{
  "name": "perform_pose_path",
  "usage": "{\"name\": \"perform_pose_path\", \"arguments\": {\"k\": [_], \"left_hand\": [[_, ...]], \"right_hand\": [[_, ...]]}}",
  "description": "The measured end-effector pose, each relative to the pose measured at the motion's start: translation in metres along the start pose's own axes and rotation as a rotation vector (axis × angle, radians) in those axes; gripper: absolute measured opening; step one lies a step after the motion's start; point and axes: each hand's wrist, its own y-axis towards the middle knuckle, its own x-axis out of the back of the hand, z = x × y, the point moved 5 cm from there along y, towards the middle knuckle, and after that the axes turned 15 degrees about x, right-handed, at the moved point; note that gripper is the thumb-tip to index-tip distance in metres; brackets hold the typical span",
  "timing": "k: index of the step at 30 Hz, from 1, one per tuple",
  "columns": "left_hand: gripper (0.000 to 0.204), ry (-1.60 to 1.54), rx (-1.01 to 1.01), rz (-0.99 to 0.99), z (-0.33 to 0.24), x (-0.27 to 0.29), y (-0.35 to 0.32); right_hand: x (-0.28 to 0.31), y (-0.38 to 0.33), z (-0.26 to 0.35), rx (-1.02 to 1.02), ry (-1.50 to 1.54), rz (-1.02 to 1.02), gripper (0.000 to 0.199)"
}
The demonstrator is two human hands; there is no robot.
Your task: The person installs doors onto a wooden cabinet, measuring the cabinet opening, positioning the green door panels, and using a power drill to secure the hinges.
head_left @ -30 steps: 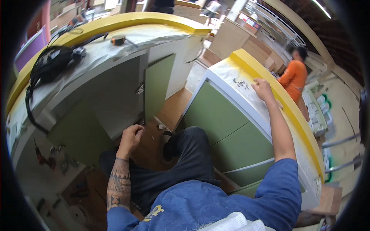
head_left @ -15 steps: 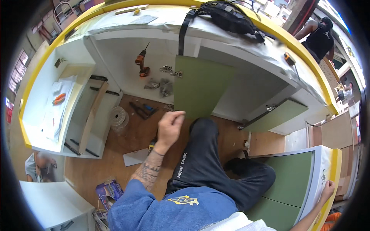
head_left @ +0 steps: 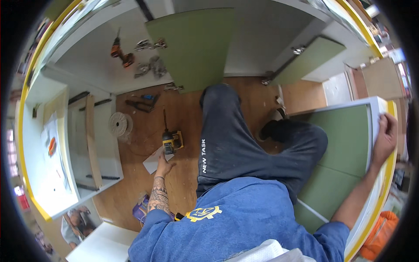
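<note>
My left hand [head_left: 163, 166] reaches down to the floor with its fingers apart, the fingertips at the near end of a yellow and black cordless drill [head_left: 167, 144]. The drill stands beside a white panel piece [head_left: 151, 162], its long bit pointing away from me. On the right, my right hand [head_left: 386, 136] rests at the far end of the white top of a low cabinet with green drawer fronts [head_left: 338, 144]. Its fingers are bent and pressed together; what they hold, if anything, is hidden.
Ahead, a green door [head_left: 192, 48] with metal hinges hangs open from a white cabinet. An orange drill [head_left: 121, 53] and bagged hardware [head_left: 151, 67] lie inside it. Left are a wire spool [head_left: 118, 124], dark pliers-like tools [head_left: 142, 103] and an open white cabinet [head_left: 39, 161]. Another person [head_left: 77, 225] is behind it.
My left hand has dropped from near the green door to the drill, its fingers now spread. My right hand has moved forward along the low cabinet's top. The view has tilted down.
</note>
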Motion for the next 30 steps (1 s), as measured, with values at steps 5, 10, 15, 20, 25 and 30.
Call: {"name": "perform_pose_path", "arguments": {"k": [5,10,15,20,25,30], "left_hand": [[0.07,-0.683,0.101,0.042,0.002,-0.067,0.026],[0.063,-0.665,0.155,-0.227,0.024,-0.083,0.086],[0.047,-1.327,0.289,-0.019,-0.074,-0.06,0.08],[0.043,-1.429,0.115,0.093,-0.135,0.047,0.012],[0.042,-1.338,-0.375,0.149,-0.225,0.173,-0.037],[0.05,-1.306,-0.604,0.211,-0.297,0.241,-0.064]], "right_hand": [[-0.096,-0.04,0.06,-0.024,-0.039,0.173,0.012],[-0.169,-0.1,0.06,-0.255,0.305,0.229,0.017],[-0.21,-0.123,0.065,-0.345,0.461,0.301,0.016],[-0.226,-0.118,0.088,-0.351,0.643,0.355,0.015],[-0.243,-0.114,0.101,-0.441,0.886,0.345,0.014],[-0.235,-0.093,0.13,-0.524,1.191,0.275,0.014]]}}
